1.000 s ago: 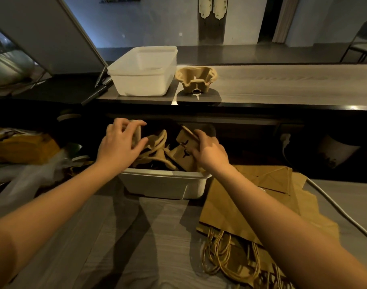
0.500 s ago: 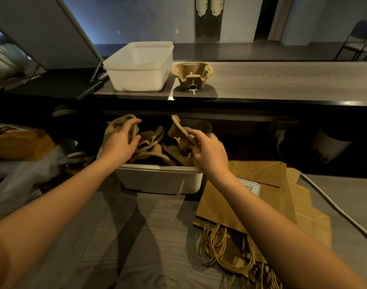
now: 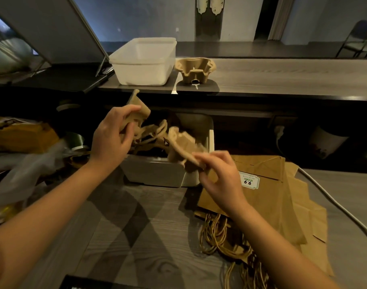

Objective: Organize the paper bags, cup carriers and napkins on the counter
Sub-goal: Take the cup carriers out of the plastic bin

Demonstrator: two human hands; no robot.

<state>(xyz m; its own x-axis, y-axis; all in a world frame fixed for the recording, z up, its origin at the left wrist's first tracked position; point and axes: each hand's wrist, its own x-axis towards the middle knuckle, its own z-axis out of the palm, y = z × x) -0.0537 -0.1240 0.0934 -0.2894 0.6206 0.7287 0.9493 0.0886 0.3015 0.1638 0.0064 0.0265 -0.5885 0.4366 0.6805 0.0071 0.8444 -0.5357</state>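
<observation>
head view: the left hand (image 3: 110, 140) was curled round a folded carrier (image 3: 139, 113), held above the near bin (image 3: 157, 174). the right hand (image 3: 222, 176) pinched a second carrier (image 3: 184, 147), blurred, by its near end over the bin's right rim. loose carriers (image 3: 155, 132) lay tangled inside that bin, which sat at the far edge of the worktop (image 3: 136, 226). the paper bags (image 3: 268, 195) lay flat in a loose pile along the worktop's right side, their handles toward the near edge. on the raised counter (image 3: 282, 80) beyond, an opened carrier (image 3: 196, 69) stood just beside a white tub (image 3: 145, 61). napkins could not be made out for sure.

the step looked like pulling carriers out to nest them. done well, each piece would come straight up so its tabs did not snag the tangle below. both would then be turned the same way, cup holes lined up, before being pressed together. a light grip at the edges would spare the soft pulp from creasing.
</observation>
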